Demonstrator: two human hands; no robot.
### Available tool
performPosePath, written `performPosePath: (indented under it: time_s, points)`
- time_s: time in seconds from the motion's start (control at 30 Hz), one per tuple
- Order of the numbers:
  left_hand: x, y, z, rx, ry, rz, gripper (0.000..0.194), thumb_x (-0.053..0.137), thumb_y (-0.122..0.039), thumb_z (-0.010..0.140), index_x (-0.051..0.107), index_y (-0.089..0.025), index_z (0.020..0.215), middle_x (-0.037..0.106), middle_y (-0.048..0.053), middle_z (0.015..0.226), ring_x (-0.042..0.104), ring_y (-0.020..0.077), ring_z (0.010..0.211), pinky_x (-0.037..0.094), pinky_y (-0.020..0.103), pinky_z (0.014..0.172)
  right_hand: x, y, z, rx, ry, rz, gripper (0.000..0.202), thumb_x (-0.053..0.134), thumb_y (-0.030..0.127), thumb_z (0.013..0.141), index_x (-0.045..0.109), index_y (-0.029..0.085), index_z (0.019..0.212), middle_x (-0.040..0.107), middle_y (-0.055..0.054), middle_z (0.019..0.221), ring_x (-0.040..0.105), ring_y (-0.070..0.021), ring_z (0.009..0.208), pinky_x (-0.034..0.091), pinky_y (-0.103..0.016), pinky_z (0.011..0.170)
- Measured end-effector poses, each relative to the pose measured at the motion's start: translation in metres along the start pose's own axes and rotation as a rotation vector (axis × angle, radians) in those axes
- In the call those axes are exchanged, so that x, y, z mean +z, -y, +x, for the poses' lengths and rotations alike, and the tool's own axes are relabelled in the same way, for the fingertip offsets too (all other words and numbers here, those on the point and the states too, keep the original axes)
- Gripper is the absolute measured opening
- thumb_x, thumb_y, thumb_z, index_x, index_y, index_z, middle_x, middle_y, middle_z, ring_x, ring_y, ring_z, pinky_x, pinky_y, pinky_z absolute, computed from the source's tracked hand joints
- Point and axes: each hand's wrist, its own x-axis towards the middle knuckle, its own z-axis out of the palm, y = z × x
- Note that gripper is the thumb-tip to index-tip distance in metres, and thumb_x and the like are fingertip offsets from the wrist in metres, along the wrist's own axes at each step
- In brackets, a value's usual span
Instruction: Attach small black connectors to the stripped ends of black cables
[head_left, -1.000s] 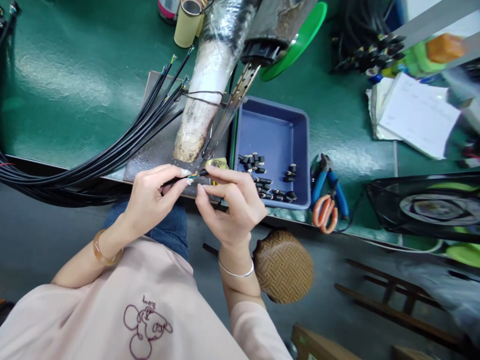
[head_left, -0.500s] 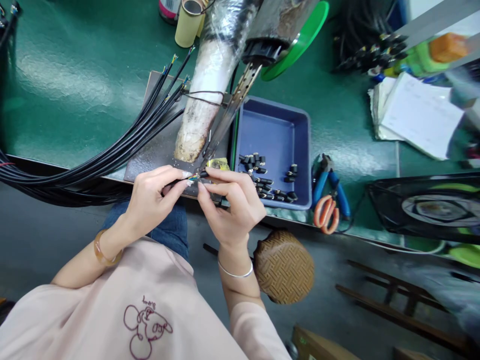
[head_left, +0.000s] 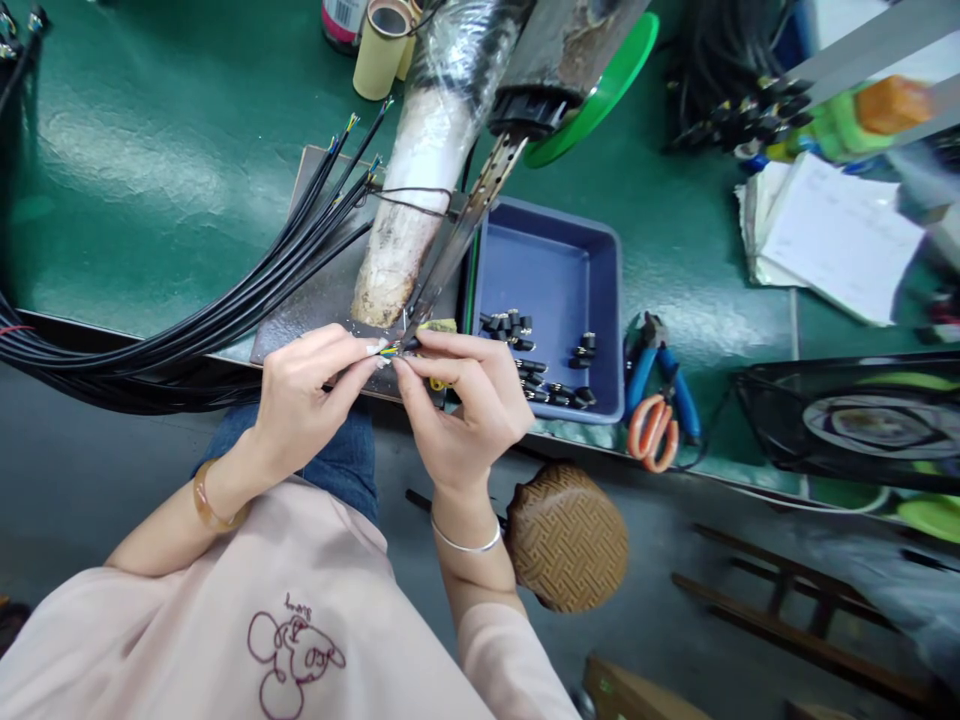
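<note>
Pinched between the thumb and finger of my left hand (head_left: 309, 395) is the end of a black cable, with its thin coloured wires (head_left: 388, 351) bared toward the right. My right hand (head_left: 469, 395) is closed on a small black connector (head_left: 409, 345), mostly covered by the fingertips, that meets those wires. Just above both sets of fingertips is the lower end of a mounted soldering iron (head_left: 472, 215). Whether its tip touches the wires I cannot tell. A white, plastic-wrapped tube (head_left: 397, 230) slants down beside the iron.
Several black cables (head_left: 247, 300) with stripped ends sweep in from the left. Right of the iron, a blue tray (head_left: 551, 215) holds several black connectors (head_left: 534, 368). Blue-handled pliers (head_left: 641, 375) and orange-handled scissors (head_left: 651, 432) lie beside it. A stool (head_left: 570, 540) stands below the bench.
Both hands stay nearly in place, with the right fingers shifted slightly. The wires and connector remain by the iron's lower end. The whole view has moved a little.
</note>
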Motion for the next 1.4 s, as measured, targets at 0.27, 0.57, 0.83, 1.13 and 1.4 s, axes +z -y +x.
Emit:
performPosePath:
  time_s: [0.27,0.57,0.83,1.13,1.4]
  points:
    - [0.000,-0.001,-0.001,-0.001,0.076,-0.004,0.011,0.063,-0.013,0.093,0.074,-0.014,0.092,0.074,0.003,0.080,0.064,0.0118,0.068,0.049,0.022,0.064,-0.005,-0.003,-0.004,-0.040,0.023,0.004,0.017,0.072,0.008,0.083,0.061,0.021,0.080,0.076,-0.005,0.092,0.074,-0.0148,0.082,0.061,-0.024,0.069]
    - [0.001,-0.002,-0.003,-0.092,0.090,-0.127,0.008,0.064,-0.012,0.091,0.072,-0.013,0.088,0.071,0.000,0.072,0.055,0.0075,0.055,0.043,0.019,0.056,-0.007,-0.003,-0.010,0.009,0.016,0.048,0.014,0.073,0.010,0.084,0.064,0.021,0.085,0.077,-0.004,0.093,0.075,-0.0150,0.084,0.062,-0.026,0.074]
    - [-0.007,-0.010,-0.002,-0.364,0.266,-0.383,0.027,0.056,-0.020,0.093,0.059,-0.015,0.066,0.059,-0.002,0.056,0.050,0.0076,0.052,0.040,0.020,0.053,-0.013,0.000,-0.015,0.199,-0.287,0.278,0.008,0.063,0.022,0.096,0.065,0.025,0.104,0.068,0.007,0.071,0.055,-0.0048,0.039,0.038,-0.017,0.034]
    - [-0.009,-0.011,-0.004,-0.417,0.271,-0.462,0.020,0.058,-0.022,0.089,0.062,-0.015,0.071,0.059,-0.002,0.055,0.050,0.0077,0.051,0.041,0.020,0.053,-0.030,0.007,-0.018,0.227,-0.195,0.086,0.015,0.060,0.031,0.096,0.072,0.024,0.102,0.064,0.003,0.066,0.056,-0.0097,0.044,0.041,-0.025,0.041]
    - [-0.012,-0.014,-0.005,-0.414,0.309,-0.445,0.027,0.056,-0.021,0.090,0.059,-0.014,0.064,0.057,-0.002,0.055,0.046,0.0068,0.050,0.038,0.020,0.052,-0.019,0.005,-0.017,0.344,-0.141,0.220,0.009,0.061,0.021,0.096,0.062,0.026,0.104,0.075,0.003,0.082,0.071,-0.0122,0.054,0.057,-0.024,0.048]
